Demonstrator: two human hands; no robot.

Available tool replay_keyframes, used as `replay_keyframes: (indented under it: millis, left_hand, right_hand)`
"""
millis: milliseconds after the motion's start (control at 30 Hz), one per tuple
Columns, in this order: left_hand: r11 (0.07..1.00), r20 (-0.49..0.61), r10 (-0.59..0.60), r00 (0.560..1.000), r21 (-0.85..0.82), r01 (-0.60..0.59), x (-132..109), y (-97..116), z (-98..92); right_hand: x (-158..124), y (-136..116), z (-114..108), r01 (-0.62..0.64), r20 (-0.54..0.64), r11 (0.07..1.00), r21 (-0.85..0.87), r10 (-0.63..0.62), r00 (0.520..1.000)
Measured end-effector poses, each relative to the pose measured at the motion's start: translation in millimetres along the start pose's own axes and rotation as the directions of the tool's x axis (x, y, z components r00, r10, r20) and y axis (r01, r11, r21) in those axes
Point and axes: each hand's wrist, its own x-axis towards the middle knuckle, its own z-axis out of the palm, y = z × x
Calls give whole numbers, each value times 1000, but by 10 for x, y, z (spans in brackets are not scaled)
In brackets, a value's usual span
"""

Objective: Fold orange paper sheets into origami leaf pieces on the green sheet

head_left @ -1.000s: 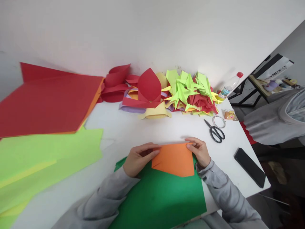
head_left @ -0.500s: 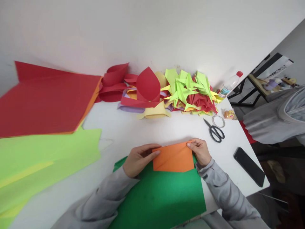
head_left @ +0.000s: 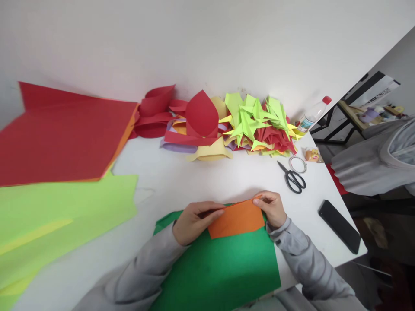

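Observation:
Both hands hold a folded piece of orange paper point(head_left: 238, 219) by its upper edge. My left hand point(head_left: 194, 222) pinches the upper left part between thumb and fingers. At the upper right corner, my right hand point(head_left: 272, 208) grips with the thumb on the near face and the fingers behind. The orange paper is tilted, its right end higher than its left. Beneath it lies a large green sheet point(head_left: 220, 270), partly covered by my left sleeve.
Red sheets point(head_left: 65, 142) and light green sheets point(head_left: 81, 211) lie at left. Along the wall are red paper shapes point(head_left: 201, 114) and light green folded stars point(head_left: 249, 121). Scissors point(head_left: 292, 178), a tape roll point(head_left: 297, 164), a bottle point(head_left: 313, 115) and a black phone point(head_left: 339, 226) are at right.
My left hand has slid right along the paper's upper edge. The orange paper has dipped a little toward me, and its lower right edge now looks straight instead of angled.

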Motion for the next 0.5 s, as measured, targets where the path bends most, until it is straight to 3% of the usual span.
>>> replay_keyframes:
  millis: [300,500]
  left_hand:
    - [962,58,219,974,156,-226,-18,-63,-15]
    - [937,76,278,958,201,-288,-18,-83,-28]
  right_hand:
    - [-5,41,-6,43,-42,999,-16,-44,998]
    - [-9,59,-24,47,-33,999,-23,-48,998]
